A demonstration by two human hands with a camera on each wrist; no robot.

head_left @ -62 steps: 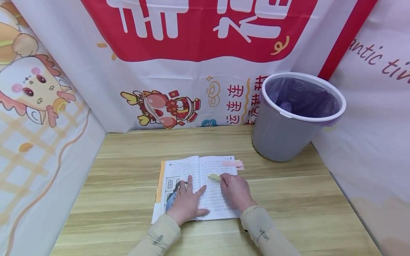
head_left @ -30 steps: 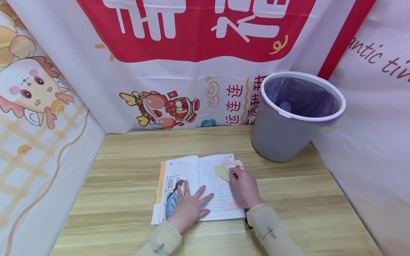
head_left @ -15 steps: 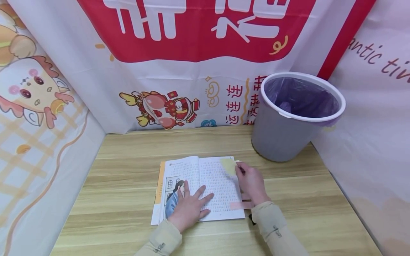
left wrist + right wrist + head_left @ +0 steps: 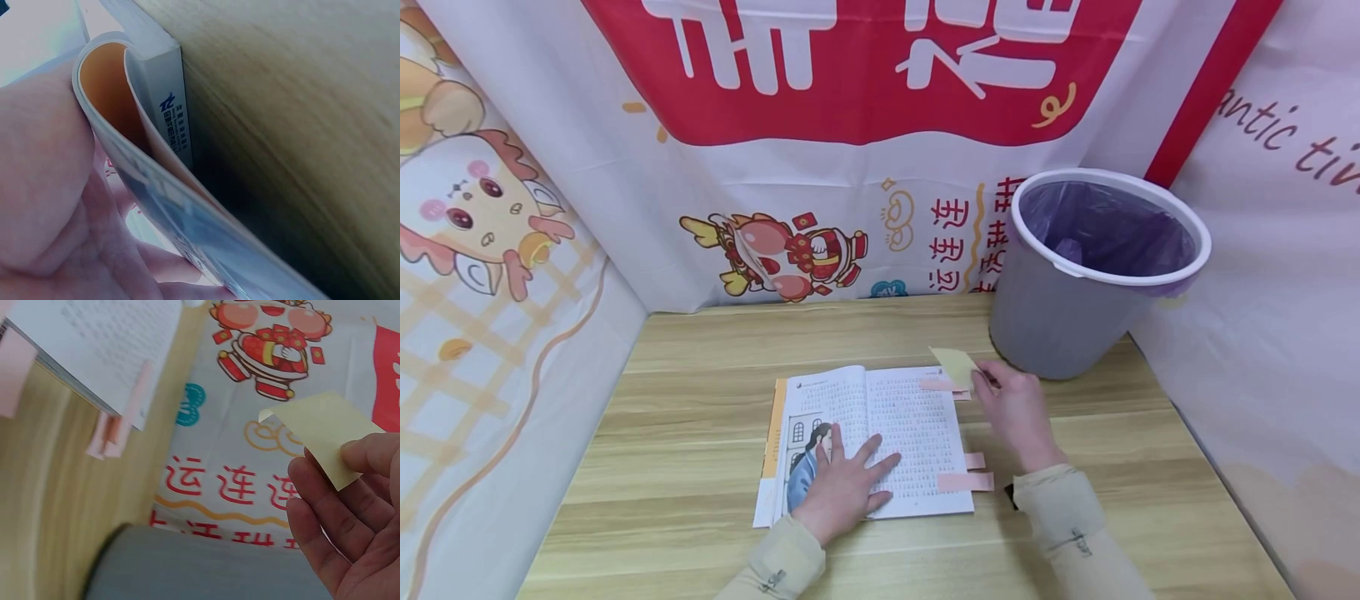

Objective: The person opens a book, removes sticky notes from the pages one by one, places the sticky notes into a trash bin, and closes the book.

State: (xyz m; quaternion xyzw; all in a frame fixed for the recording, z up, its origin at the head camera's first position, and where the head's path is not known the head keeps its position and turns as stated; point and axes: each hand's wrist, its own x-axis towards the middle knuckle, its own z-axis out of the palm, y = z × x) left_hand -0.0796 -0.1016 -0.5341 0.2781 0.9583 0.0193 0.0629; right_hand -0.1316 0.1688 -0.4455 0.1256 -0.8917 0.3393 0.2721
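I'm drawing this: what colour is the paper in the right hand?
The paper is pale yellow, best seen in the right wrist view.

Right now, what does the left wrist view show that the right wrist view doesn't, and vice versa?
Only the left wrist view shows the left hand and the blue printing on an edge of the book. Only the right wrist view shows the right hand pinching a yellow sticky note, plus pink strips at the page edges and part of the gray bin. Both show the book and the wooden table.

Left hand (image 4: 844, 493) splayed, right hand (image 4: 1017, 410) in a pinch
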